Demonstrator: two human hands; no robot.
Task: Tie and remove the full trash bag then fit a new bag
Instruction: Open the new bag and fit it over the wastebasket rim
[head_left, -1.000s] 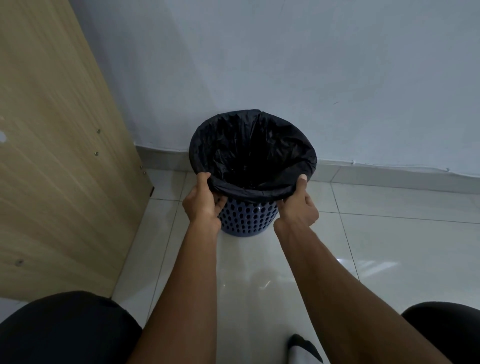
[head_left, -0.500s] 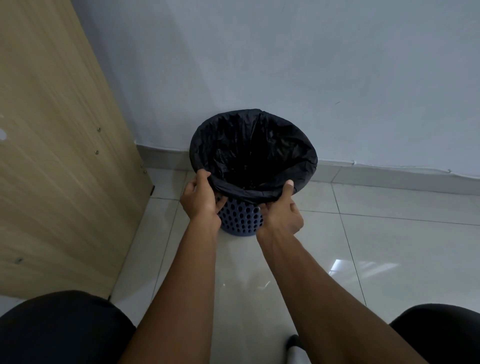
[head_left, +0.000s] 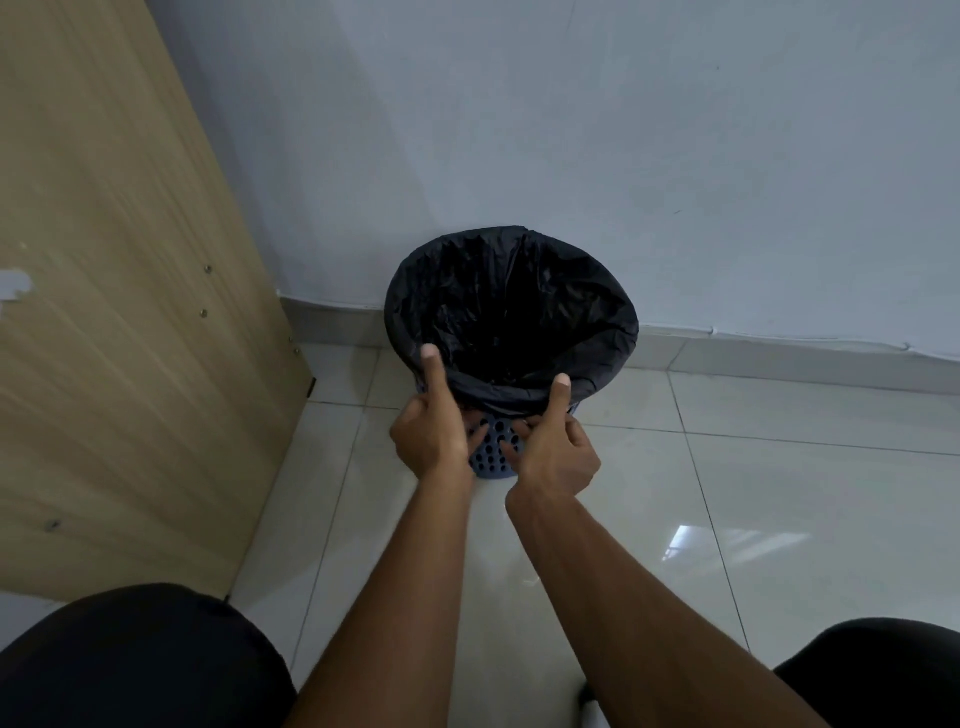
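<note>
At nine o'clock stands a wooden panel (head_left: 104, 260). Our left grip (head_left: 431, 436) pinches the bag (head_left: 519, 312) by its folded hem at the rim's seven o'clock. The bin (head_left: 493, 462) stands upright on the floor (head_left: 779, 493) against the wall (head_left: 623, 130), mouth upward, with the bag lining it. Our right grip (head_left: 556, 457) pinches the hem at five o'clock.

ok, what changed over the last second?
The right hand slid left along the near rim of the black plastic trash bag, closing on the left hand; both still pinch its folded edge, thumbs on top. The perforated blue plastic bin stayed put.
</note>
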